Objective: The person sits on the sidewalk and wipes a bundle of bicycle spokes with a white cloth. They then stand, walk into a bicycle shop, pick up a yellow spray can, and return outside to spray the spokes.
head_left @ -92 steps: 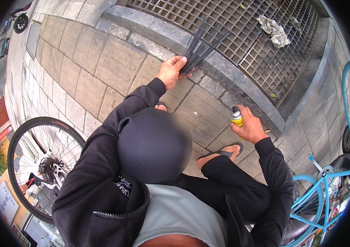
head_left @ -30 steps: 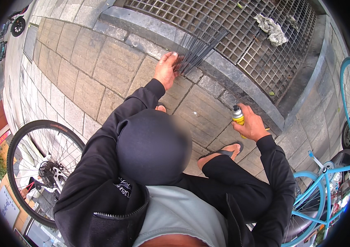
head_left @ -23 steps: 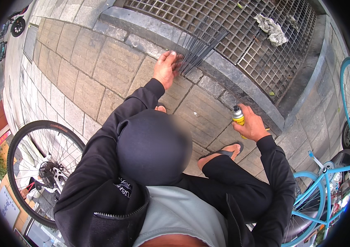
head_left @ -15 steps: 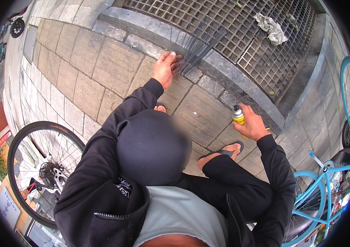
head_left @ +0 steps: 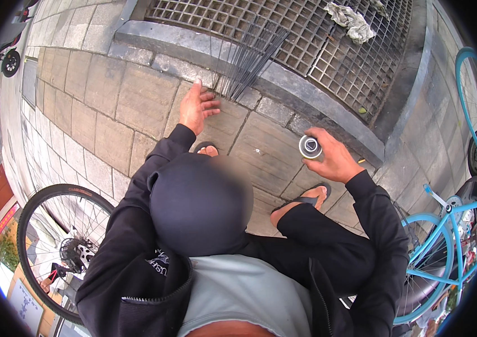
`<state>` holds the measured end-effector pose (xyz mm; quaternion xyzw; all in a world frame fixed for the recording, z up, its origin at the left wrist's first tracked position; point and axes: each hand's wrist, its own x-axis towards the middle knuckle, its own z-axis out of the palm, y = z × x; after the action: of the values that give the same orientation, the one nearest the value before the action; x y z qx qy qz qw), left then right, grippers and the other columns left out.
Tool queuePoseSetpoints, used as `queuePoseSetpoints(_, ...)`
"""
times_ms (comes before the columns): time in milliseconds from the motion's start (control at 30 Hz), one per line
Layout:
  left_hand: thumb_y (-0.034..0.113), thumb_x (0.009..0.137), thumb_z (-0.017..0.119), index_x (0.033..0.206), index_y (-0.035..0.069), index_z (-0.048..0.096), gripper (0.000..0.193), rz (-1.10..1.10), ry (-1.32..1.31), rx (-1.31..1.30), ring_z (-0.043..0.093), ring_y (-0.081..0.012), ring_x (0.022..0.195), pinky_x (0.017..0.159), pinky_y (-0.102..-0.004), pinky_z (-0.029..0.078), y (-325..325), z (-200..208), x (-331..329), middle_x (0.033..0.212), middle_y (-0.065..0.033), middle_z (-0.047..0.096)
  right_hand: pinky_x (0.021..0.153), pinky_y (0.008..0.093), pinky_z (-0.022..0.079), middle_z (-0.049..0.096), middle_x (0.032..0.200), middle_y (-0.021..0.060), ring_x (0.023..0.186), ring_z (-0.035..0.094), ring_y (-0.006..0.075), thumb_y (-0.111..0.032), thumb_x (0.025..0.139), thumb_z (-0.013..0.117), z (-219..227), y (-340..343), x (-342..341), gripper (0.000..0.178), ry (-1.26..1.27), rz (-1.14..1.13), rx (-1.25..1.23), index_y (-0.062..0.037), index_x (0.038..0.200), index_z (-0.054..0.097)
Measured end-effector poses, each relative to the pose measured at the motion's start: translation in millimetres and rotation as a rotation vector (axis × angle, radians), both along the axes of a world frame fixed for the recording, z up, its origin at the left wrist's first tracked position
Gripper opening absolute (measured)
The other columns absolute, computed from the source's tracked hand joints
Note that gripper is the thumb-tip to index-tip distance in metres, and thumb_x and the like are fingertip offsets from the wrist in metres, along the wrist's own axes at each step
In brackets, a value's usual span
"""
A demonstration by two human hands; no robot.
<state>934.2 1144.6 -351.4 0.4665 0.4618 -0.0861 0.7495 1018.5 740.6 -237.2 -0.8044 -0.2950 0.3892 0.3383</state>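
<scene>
My left hand (head_left: 198, 108) is open, its fingers apart, just beside the near ends of a fanned bundle of thin black rods (head_left: 254, 56) that look like wheel spokes. The rods lie across the stone kerb and onto the metal grating. I cannot see any rod held in that hand. My right hand (head_left: 333, 156) is wrapped around a spray can (head_left: 310, 147). The can's round silver end with a dark centre faces up at me, hiding most of its side. It is held above the paving, right of the rods.
A raised stone kerb (head_left: 356, 135) borders the grating (head_left: 334, 84), with crumpled pale cloth or paper (head_left: 352, 23) on it. A black-tyred bicycle wheel (head_left: 42, 194) stands at my left, a light-blue bicycle (head_left: 443, 238) at my right. My sandalled foot (head_left: 314, 196) is on the paving (head_left: 266, 146).
My left hand has drawn slightly away from the rods and its fingers have spread. The spray can has turned in my right hand, so its end now faces up instead of its yellow side.
</scene>
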Motion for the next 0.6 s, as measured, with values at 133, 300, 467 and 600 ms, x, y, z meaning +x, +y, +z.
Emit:
queuePoseSetpoints(133,0.059,0.101,0.062,0.132,-0.005,0.051,0.072,-0.068,0.101,-0.091,0.069,-0.0275,0.105,0.078,-0.0423,0.060,-15.2,6.4,-27.5,0.118,-0.0155,0.063,0.102,0.0449,0.052,0.062,0.136,0.0147,0.124,0.061,0.0387,-0.018,0.082,0.082,-10.2,6.7,-13.0,0.061,-0.154,0.043,0.048,-0.0085,0.135,0.054)
queuePoseSetpoints(300,0.044,0.103,0.067,0.129,0.004,0.055,0.049,-0.081,0.088,-0.403,0.069,-0.0277,0.113,0.087,-0.0435,0.061,-60.7,14.8,-34.8,0.125,-0.0145,0.065,0.102,0.0467,0.052,0.057,0.142,0.0145,0.125,0.060,0.0383,-0.022,0.080,0.085,-7.4,14.1,-17.3,0.071,-0.196,0.146,-0.020,-0.0098,0.141,0.052)
queuePoseSetpoints(467,0.042,0.102,0.070,0.128,0.010,0.055,0.044,-0.016,0.019,-0.496,0.063,-0.0306,0.126,0.099,-0.0456,0.057,-68.3,-0.9,-19.4,0.137,-0.0157,0.062,0.105,0.0464,0.050,0.053,0.147,0.0154,0.126,0.060,0.0383,-0.031,0.079,0.087,19.6,17.9,-3.2,0.082,-0.182,0.254,-0.090,-0.0082,0.149,0.049)
queuePoseSetpoints(600,0.041,0.102,0.071,0.128,0.011,0.055,0.043,0.018,-0.002,-0.496,0.064,-0.0305,0.126,0.099,-0.0457,0.057,-63.0,-6.6,-12.2,0.138,-0.0145,0.062,0.104,0.0445,0.050,0.062,0.135,0.0187,0.122,0.063,0.0349,-0.037,0.083,0.084,43.0,27.3,30.8,0.070,0.023,0.112,-0.063,-0.0023,0.139,0.060)
